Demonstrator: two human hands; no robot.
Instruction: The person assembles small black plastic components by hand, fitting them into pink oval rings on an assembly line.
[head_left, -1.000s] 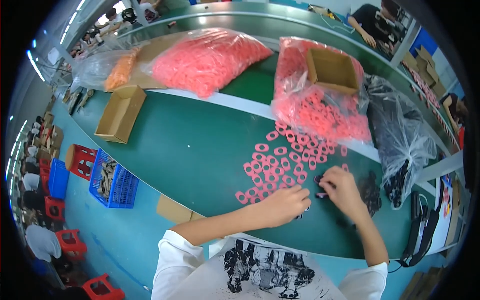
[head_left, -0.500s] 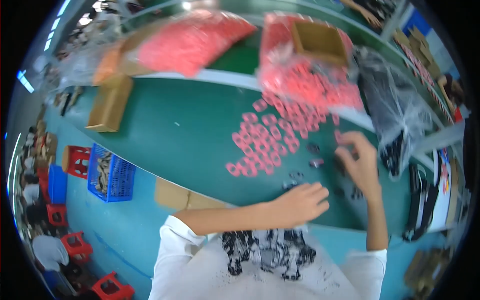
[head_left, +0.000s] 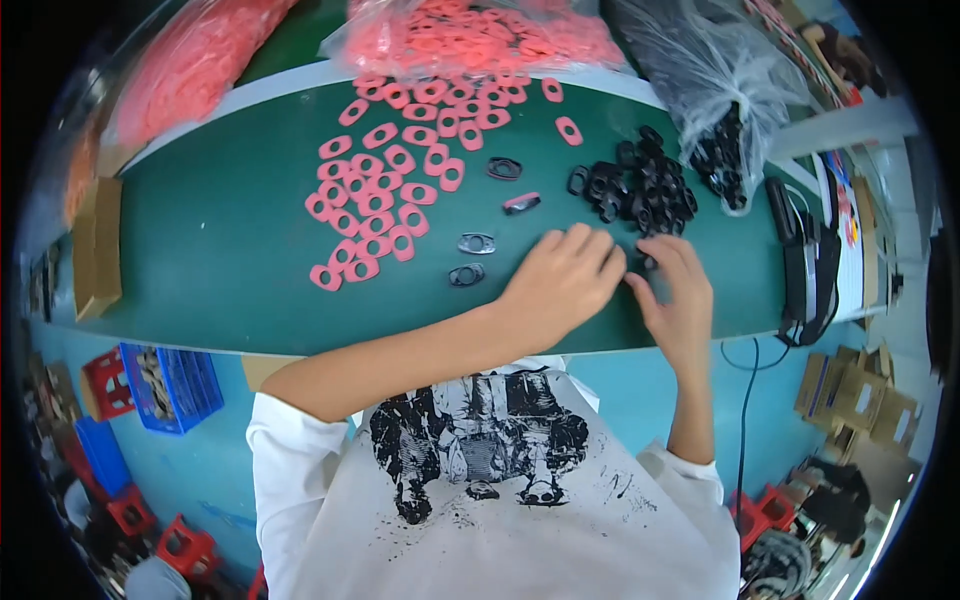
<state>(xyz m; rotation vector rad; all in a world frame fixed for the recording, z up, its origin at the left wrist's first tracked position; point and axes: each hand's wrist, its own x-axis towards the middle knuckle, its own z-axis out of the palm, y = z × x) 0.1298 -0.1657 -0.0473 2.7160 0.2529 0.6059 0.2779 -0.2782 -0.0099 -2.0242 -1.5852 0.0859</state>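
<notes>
Near the front edge of the table, my left hand [head_left: 568, 272] has its fingers curled downward, and whatever is in them is hidden. My right hand [head_left: 680, 298] meets its fingertips, thumb and forefinger closed about a small black plastic part [head_left: 649, 263]. Just beyond it lies a heap of black plastic parts [head_left: 640, 185]. Left of my hands are a black oval ring piece [head_left: 504, 168], a black piece with a pink edge [head_left: 521, 204], a shiny grey ring piece [head_left: 476, 243] and another dark ring piece [head_left: 466, 275].
Many pink ring pieces [head_left: 375, 202] are spread on the green table [head_left: 220, 230]. Behind them lies a clear bag of pink pieces [head_left: 470, 35]. A clear bag of black parts [head_left: 725, 150] stands at the back right. A cardboard box [head_left: 97, 250] sits at the left end.
The view has swung, so the table sits higher and further left. My right hand has come from over the black heap to its near side, close to my left hand.
</notes>
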